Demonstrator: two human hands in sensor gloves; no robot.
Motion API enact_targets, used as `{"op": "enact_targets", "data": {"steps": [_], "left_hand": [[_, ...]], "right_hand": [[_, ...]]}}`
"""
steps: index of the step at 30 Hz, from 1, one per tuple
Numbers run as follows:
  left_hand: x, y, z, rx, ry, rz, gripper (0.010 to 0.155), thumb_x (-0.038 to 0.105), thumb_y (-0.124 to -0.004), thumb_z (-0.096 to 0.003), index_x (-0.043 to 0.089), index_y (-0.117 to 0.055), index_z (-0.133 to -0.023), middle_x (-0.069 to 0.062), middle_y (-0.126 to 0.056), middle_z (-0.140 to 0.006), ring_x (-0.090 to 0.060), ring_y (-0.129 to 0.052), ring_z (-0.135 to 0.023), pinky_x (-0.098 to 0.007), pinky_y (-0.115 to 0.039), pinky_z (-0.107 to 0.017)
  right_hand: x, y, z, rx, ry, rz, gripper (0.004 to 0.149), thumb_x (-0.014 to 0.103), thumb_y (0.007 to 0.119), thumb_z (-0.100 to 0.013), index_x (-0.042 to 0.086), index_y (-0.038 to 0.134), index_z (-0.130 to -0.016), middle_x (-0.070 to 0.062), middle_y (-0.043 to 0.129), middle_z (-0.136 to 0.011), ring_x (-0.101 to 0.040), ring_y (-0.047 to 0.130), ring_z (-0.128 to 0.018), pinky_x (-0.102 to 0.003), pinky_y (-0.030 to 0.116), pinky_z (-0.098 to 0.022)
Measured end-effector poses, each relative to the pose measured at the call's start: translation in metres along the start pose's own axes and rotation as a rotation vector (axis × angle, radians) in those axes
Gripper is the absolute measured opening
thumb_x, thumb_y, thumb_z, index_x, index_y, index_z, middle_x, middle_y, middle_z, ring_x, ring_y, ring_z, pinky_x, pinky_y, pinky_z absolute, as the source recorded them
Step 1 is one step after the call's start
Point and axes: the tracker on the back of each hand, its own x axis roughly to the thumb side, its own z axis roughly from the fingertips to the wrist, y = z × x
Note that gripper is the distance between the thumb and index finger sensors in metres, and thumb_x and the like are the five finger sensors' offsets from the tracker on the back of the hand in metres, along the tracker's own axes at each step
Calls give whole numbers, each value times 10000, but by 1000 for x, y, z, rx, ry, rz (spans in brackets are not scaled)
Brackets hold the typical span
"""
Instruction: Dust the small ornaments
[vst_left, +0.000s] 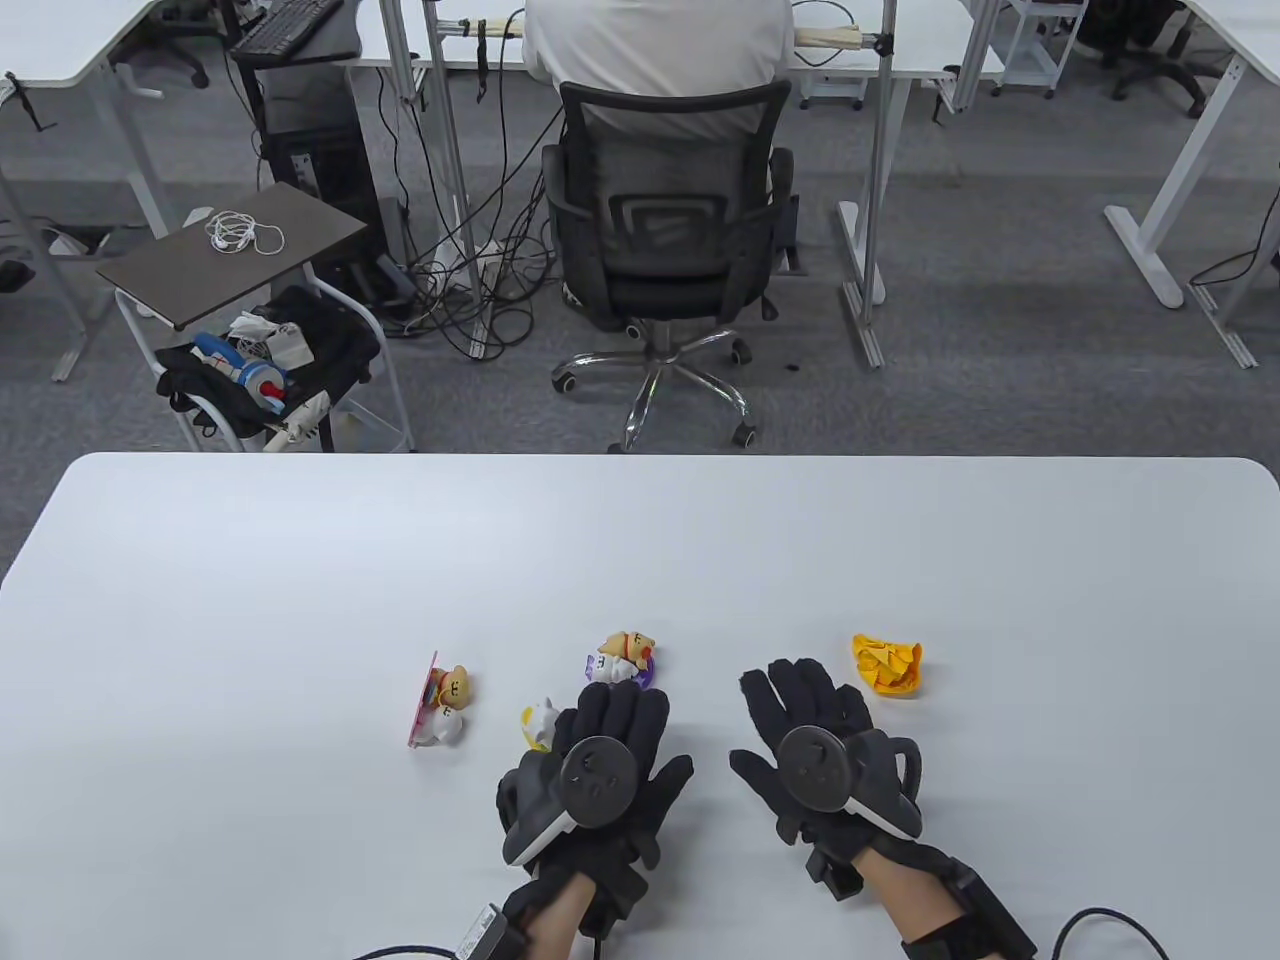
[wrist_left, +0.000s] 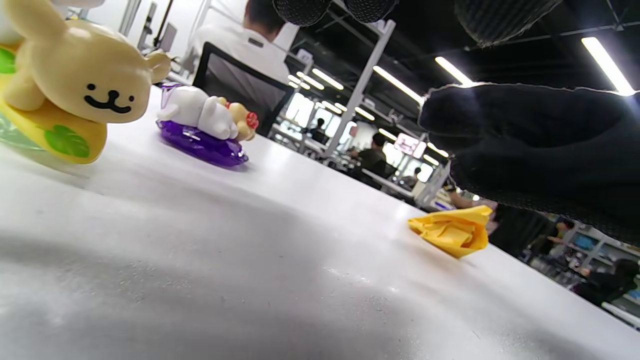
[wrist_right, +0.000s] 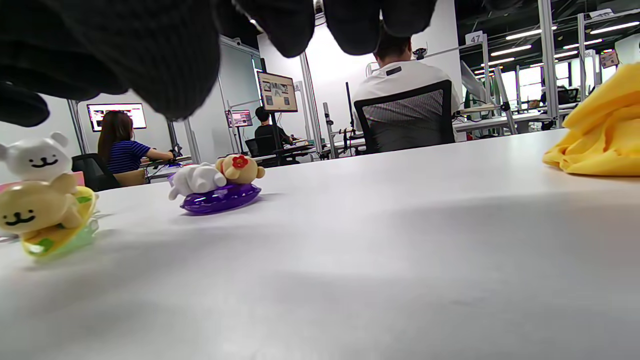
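Glossy cream bear figurine on yellow leaf base (wrist_left: 75, 95): smiling face legible in left wrist view only, just left of crumpled yellow cloth (vst_left: 888, 664). Hands flat, fingers straight, empty.

- A person in a white shirt (vst_left: 655, 45) is sitting in a black office chair (vst_left: 665, 235), facing away.
- White earphones (vst_left: 243, 234) are lying on a small brown cart (vst_left: 235, 250).
- Cables (vst_left: 470, 270) are trailing across the grey carpet.
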Motion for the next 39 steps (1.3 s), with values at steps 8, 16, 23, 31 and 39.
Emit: {"op": "enact_targets", "data": {"steps": [8,16,23,31,39], "left_hand": [[6,-1,0,-12,-14,-22,728,643,-620,-517,319,-349,-1109,-49,-378,-1214,-345,-227,-1095,-581,-274,-767],[3,1,2,-30,16,19,728,639,-622,-517,316,-348,-1109,-57,-377,-1213,-350,-207,-1090,-584,-243,-761],[-1,3,3,-24,34,61,728,636,-623,-517,313,-347,-1108,-59,-376,-1212,-352,-203,-1088,-584,-237,-759],[-4,8,4,4,35,78,725,632,-624,-517,306,-358,-1107,-67,-388,-1207,-353,-210,-1087,-585,-240,-759],[-3,10,4,30,10,82,713,627,-624,-517,301,-385,-1104,-71,-416,-1201,-356,-231,-1087,-585,-250,-760]], "right_hand": [[-17,-10,-4,-53,106,-34,881,599,797,-449,249,387,-1146,-105,395,-1176,-397,328,-1105,-684,339,-757],[-92,-24,-29,16,416,-59,810,409,865,-484,305,406,-1143,-83,270,-1195,-418,227,-1109,-699,270,-764],[-154,-2,-60,286,573,21,884,536,859,-442,399,309,-1121,-47,5,-1150,-371,153,-1102,-620,268,-802],[-164,14,-71,218,553,18,617,470,861,-449,328,687,-1023,-63,502,-1114,-336,615,-949,-598,510,-731],[-146,15,-78,181,509,67,523,337,897,-451,206,791,-945,-89,878,-822,-276,944,-531,-495,791,-459]]}}
